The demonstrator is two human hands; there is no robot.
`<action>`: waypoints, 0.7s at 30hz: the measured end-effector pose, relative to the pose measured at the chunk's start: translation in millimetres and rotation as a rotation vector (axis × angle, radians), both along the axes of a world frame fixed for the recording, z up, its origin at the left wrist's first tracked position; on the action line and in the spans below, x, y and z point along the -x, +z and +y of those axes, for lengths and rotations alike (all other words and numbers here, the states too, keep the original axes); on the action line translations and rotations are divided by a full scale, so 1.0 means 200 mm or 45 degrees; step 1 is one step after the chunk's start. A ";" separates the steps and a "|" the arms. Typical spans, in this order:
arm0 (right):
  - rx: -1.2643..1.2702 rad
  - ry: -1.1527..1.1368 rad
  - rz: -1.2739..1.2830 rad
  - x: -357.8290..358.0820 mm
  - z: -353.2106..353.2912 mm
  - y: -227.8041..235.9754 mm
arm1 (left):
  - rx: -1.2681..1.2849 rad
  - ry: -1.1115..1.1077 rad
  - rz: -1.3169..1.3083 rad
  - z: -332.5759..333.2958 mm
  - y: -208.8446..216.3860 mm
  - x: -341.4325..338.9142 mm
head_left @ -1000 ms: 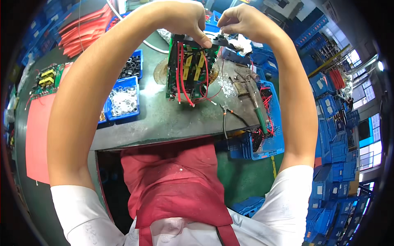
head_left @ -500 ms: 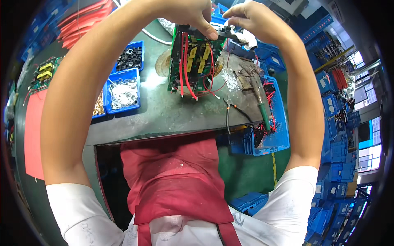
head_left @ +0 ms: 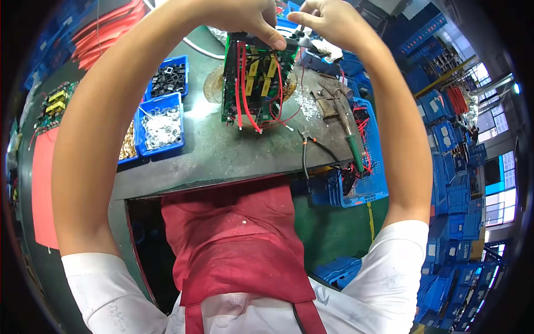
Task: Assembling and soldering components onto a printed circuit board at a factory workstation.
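A green circuit board assembly with yellow blocks and long red wires stands on the table in front of me. My left hand is closed on its far end, the thumb pressed on the dark top edge. Most of its fingers are hidden behind that edge or cut off by the picture's top. My right hand is beside the far right corner, thumb and fingers bent together. Whatever sits between them is too small to make out. Just below those fingertips is a dark grey part at the board's corner.
Right of the board lie orange-and-black cutters and a green-handled soldering iron. A blue basket holds red wires. At left are blue bins of black parts and washers, plus another circuit board.
The whole view has shifted slightly, so the table and board appear a little further left. My left hand stays on the board; my right hand remains by its far corner.
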State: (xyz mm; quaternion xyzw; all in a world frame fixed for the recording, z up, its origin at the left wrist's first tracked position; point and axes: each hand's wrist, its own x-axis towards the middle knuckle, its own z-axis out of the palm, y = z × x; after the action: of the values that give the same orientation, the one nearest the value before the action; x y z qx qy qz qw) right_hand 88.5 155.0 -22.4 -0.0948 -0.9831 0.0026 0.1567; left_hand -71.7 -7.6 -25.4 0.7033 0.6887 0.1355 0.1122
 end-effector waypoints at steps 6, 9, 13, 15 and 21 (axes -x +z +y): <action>0.785 -0.158 0.823 -0.07 -0.03 -0.33 | 0.014 0.002 0.108 0.00 0.01 -0.01; 1.229 -0.027 1.354 -0.09 -0.11 -0.44 | -0.008 0.040 0.012 -0.01 0.01 -0.03; 1.177 0.116 1.130 -0.01 -0.08 -0.59 | -0.021 0.020 0.048 0.03 -0.02 -0.01; 1.123 0.120 1.384 0.01 -0.09 -0.63 | -0.104 0.036 0.033 0.01 -0.02 -0.03; 1.091 0.041 1.351 0.04 -0.06 -0.70 | 0.078 0.067 -0.005 0.08 -0.01 -0.06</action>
State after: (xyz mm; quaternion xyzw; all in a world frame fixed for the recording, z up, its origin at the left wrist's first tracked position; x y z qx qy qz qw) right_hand 81.3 142.9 -162.1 -0.1199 -0.6866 0.4400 0.5662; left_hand -60.6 7.6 -27.5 0.6809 0.7106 0.1188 0.1316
